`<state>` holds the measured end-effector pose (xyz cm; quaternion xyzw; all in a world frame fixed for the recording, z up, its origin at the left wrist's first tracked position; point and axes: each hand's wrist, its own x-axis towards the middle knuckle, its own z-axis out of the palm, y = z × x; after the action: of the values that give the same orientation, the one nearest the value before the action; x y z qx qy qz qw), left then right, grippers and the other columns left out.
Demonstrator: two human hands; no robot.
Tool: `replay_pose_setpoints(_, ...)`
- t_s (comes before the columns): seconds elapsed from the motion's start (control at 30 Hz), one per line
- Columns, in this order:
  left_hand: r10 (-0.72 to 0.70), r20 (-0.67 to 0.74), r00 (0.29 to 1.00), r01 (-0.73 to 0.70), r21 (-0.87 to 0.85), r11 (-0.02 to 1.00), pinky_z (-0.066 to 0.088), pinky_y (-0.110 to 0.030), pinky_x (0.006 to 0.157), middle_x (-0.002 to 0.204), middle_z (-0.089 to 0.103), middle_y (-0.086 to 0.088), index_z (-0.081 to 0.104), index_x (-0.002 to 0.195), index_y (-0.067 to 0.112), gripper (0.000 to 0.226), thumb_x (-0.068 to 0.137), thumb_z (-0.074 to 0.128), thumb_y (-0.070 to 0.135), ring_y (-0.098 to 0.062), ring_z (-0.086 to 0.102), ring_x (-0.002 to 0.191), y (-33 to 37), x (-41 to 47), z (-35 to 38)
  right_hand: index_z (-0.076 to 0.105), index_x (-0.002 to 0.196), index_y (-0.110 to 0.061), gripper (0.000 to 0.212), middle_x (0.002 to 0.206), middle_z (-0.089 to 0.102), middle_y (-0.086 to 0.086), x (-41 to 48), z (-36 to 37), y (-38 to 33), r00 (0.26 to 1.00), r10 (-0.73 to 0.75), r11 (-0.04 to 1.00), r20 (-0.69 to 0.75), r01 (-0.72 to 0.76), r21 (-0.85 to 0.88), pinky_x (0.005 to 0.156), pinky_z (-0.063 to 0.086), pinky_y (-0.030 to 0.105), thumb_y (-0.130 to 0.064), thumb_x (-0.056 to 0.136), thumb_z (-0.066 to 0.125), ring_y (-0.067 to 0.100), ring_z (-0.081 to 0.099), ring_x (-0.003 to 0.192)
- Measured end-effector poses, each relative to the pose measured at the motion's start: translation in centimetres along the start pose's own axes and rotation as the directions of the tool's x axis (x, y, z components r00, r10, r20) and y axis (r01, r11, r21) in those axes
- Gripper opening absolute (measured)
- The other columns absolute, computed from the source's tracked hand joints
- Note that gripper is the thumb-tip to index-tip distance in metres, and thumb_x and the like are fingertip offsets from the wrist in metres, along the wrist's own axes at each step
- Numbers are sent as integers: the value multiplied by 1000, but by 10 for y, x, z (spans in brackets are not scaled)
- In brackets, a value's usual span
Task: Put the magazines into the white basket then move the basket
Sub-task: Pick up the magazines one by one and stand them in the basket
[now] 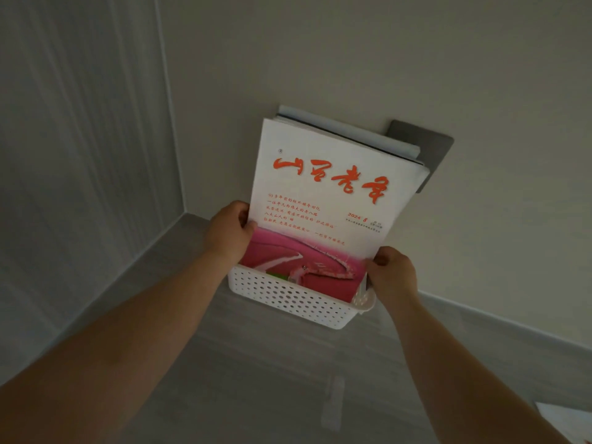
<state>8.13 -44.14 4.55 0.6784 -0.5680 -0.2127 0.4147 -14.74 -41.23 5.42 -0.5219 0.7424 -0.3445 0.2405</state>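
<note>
Magazines (pixel 323 200) stand upright in the white basket (pixel 288 299), tops leaning toward the wall (pixel 448 59). Left hand (pixel 229 233) grips the stack's left edge, thumb on the front cover. Right hand (pixel 394 274) closes on the basket's right end beside the stack. Both arms extend forward. Rear magazines show edges only; a grey wall plate (pixel 429 149) is partly hidden.
</note>
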Motion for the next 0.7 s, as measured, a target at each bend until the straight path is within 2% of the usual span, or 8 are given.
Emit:
replay_pose_setpoints(0.07, 11, -24, 1000, -12, -6, 1000, 38, -27, 77, 113, 65, -15, 56, 110, 6, 25, 87, 51, 11, -28, 60, 102, 3, 3, -1, 63, 93, -8, 18, 78, 59, 4, 4, -2, -1, 999, -11, 1000, -48, 11, -7, 49, 35, 21, -6, 80, 51, 20, 53, 70)
replay_pose_setpoints(0.13, 24, -22, 999, -24, 20, 1000, 38, -27, 77, 114, 66, -15, 59, 110, 7, 25, 88, 49, 11, -29, 60, 102, 5, 5, -1, 63, 89, -8, 16, 75, 57, 3, 7, -2, -2, 996, -29, 999, -85, 28, -17, 50, 33, 22, -6, 80, 50, 20, 51, 69)
replay_pose_setpoints(0.23, 32, -18, 999, -31, 47, 998, 40, -29, 76, 111, 67, -16, 61, 107, 6, 24, 89, 47, 13, -30, 61, 97, 7, 10, 1, 64, 86, -8, 15, 74, 58, 5, 9, -1, -2, 992, -22, 1000, -124, 22, 0, 54, 33, 24, -7, 79, 50, 22, 52, 69)
replay_pose_setpoints(0.37, 21, 22, 1000, -23, 95, 995, 40, -29, 74, 111, 66, -17, 62, 107, 6, 26, 90, 46, 16, -29, 61, 96, 7, 14, 2, 63, 96, -7, 19, 85, 61, 5, 11, -1, 0, 991, -5, 1000, -136, 6, 8, 67, 37, 26, -9, 82, 52, 18, 51, 76)
replay_pose_setpoints(0.47, -3, 37, 999, -1, 97, 995, 37, -28, 76, 115, 64, -17, 59, 112, 5, 28, 89, 47, 17, -30, 59, 101, 7, 10, 0, 59, 104, -7, 23, 96, 64, 8, 9, -6, 0, 992, 10, 1000, -126, -7, 23, 66, 37, 26, -11, 82, 53, 16, 50, 77)
replay_pose_setpoints(0.53, -7, 13, 1000, 6, 80, 997, 37, -28, 78, 118, 62, -16, 54, 116, 4, 31, 89, 48, 18, -30, 58, 104, 9, -1, -2, 59, 107, -8, 25, 101, 64, 7, 4, -13, 3, 993, -7, 1000, -115, 9, 12, 64, 37, 24, -12, 83, 53, 14, 48, 77)
replay_pose_setpoints(0.6, 3, -48, 999, 0, 71, 997, 39, -31, 80, 121, 60, -17, 52, 118, 4, 33, 89, 48, 18, -31, 57, 108, 13, -18, -6, 60, 107, -9, 25, 104, 65, 8, -7, -23, 8, 993, -31, 999, -116, 32, 2, 68, 36, 24, -12, 84, 52, 14, 48, 79)
replay_pose_setpoints(0.7, 59, -101, 993, -60, -6, 998, 39, -31, 80, 119, 60, -16, 54, 115, 6, 29, 88, 50, 16, -29, 57, 106, 26, -56, -8, 63, 103, -8, 22, 99, 66, 10, -34, -45, 28, 988, -43, 998, -151, 49, 37, 67, 33, 18, -9, 84, 52, 16, 50, 79)
